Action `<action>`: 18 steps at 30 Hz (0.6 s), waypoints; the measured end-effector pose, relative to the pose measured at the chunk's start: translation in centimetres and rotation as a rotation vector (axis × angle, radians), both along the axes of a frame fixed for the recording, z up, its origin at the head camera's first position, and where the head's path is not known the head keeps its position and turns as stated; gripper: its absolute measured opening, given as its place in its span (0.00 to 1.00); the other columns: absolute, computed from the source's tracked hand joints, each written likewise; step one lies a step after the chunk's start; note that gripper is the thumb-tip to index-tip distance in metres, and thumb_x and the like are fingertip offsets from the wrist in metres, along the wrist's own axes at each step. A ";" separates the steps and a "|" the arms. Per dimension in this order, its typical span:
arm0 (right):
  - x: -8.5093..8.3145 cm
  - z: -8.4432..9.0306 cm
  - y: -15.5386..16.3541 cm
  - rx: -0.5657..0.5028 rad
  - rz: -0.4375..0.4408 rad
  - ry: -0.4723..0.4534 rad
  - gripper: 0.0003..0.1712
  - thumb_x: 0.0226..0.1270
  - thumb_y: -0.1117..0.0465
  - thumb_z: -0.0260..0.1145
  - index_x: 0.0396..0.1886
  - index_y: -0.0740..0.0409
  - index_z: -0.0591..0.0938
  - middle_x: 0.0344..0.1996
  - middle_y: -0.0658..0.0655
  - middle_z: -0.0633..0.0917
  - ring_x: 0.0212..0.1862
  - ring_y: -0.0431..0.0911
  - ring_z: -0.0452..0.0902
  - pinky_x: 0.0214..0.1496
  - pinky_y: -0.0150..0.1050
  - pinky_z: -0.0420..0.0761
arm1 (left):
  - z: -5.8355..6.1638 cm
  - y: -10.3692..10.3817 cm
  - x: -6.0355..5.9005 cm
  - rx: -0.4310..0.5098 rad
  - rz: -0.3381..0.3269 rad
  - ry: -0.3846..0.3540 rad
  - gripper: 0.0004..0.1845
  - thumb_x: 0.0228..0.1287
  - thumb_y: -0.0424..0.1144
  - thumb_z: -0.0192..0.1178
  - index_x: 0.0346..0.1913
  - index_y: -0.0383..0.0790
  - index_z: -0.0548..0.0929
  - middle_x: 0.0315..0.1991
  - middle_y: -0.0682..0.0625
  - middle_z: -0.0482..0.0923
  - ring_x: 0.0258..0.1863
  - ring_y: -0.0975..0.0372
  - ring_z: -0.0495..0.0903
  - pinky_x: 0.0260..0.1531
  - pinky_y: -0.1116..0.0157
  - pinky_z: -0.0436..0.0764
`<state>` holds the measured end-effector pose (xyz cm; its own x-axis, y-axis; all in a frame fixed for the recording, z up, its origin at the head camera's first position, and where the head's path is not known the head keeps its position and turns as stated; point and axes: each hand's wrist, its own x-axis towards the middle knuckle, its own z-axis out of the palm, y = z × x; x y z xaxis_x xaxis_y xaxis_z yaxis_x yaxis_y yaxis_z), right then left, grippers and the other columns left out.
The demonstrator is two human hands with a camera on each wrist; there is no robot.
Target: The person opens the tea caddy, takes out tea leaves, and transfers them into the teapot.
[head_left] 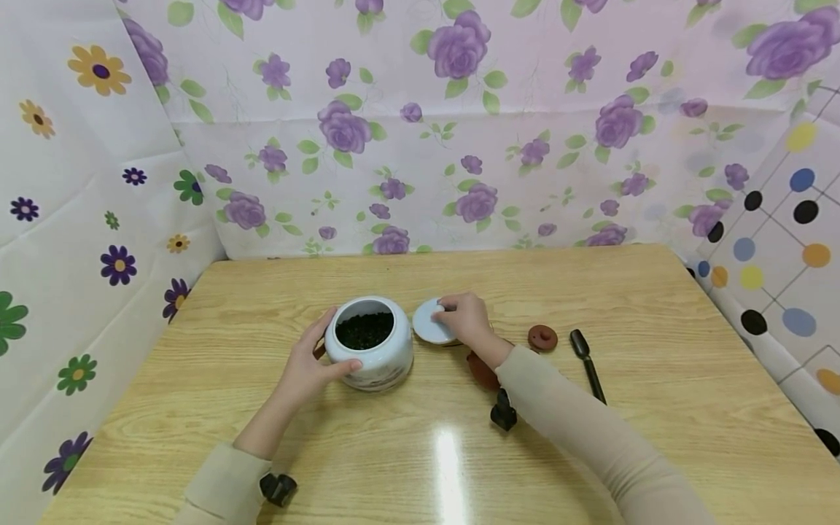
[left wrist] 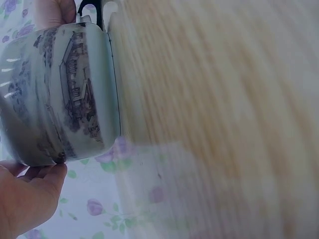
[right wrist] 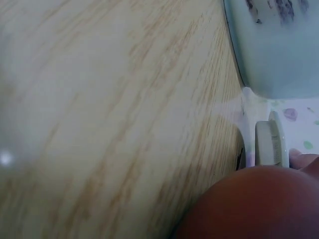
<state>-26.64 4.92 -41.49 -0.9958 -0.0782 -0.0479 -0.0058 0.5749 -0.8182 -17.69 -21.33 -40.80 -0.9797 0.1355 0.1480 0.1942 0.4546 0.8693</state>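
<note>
A white porcelain jar (head_left: 383, 362) stands uncovered on the table, dark tea leaves (head_left: 364, 332) inside it. My left hand (head_left: 315, 364) grips the jar, thumb across its front and fingers round its left side. The left wrist view shows the painted building scene on the jar's wall. Just right of the jar, my right hand (head_left: 466, 319) pinches the top of the round white lid (head_left: 429, 324). In the right wrist view the lid (right wrist: 269, 142) appears edge-on, close to the table. Below my right wrist sits a reddish-brown teapot (head_left: 482, 372), mostly hidden by the arm.
A small brown teapot lid (head_left: 542, 337) lies right of my right forearm. Farther right is a black tea scoop (head_left: 588, 364), its handle end partly behind the sleeve. Something brown (head_left: 319, 351) shows between my left hand and the jar. Flowered cloth hangs behind the wooden table (head_left: 367, 467).
</note>
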 end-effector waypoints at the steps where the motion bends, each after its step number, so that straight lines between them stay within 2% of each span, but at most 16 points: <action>1: 0.0 -0.1 0.0 0.005 -0.001 -0.005 0.19 0.54 0.60 0.70 0.47 0.58 0.83 0.50 0.57 0.82 0.56 0.51 0.75 0.53 0.44 0.80 | 0.0 0.0 0.0 -0.002 0.000 0.001 0.50 0.47 0.40 0.71 0.71 0.43 0.54 0.71 0.43 0.50 0.71 0.50 0.50 0.65 0.46 0.61; 10: -0.2 0.0 -0.3 0.069 0.000 -0.076 0.19 0.55 0.61 0.69 0.48 0.59 0.83 0.50 0.57 0.82 0.56 0.50 0.75 0.52 0.42 0.80 | 0.0 0.0 0.0 0.007 -0.005 0.008 0.51 0.46 0.39 0.72 0.71 0.43 0.53 0.72 0.43 0.50 0.71 0.51 0.49 0.64 0.46 0.62; 18: -0.6 0.5 -0.4 0.168 0.050 -0.083 0.19 0.56 0.60 0.69 0.48 0.60 0.83 0.49 0.58 0.83 0.55 0.50 0.76 0.50 0.40 0.81 | -0.2 -0.1 -0.1 0.011 -0.006 0.003 0.50 0.46 0.39 0.71 0.71 0.42 0.53 0.72 0.43 0.50 0.71 0.51 0.50 0.65 0.46 0.62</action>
